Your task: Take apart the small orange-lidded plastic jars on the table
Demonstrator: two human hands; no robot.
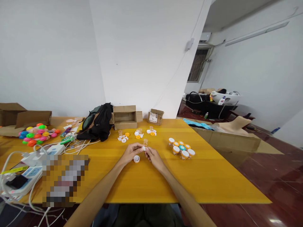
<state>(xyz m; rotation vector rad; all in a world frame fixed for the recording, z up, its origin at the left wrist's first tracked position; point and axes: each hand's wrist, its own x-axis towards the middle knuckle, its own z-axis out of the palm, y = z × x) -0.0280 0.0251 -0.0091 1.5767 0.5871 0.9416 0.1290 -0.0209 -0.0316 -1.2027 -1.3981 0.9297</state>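
Observation:
My left hand [130,153] and my right hand [153,156] meet over the middle of the table, fingertips pinched together on a small white plastic piece [144,148]. Its exact shape is too small to make out. Just below my left fingers lies a round white cap with an orange edge [136,159], its hollow side facing up. Beyond my fingertips stands a small clear cup [145,142]. Farther back are three clusters of small parts: white pieces [123,140] on the left, a yellow ring [138,137] among white pieces in the middle, and a white disc [148,131] on the right.
Several small clear jars with white, orange and teal lids [182,147] stand grouped at the right. Cardboard boxes [125,118] and a black bag [98,123] line the wall. Colourful balls [38,135], a power strip [33,171] and cables occupy the left.

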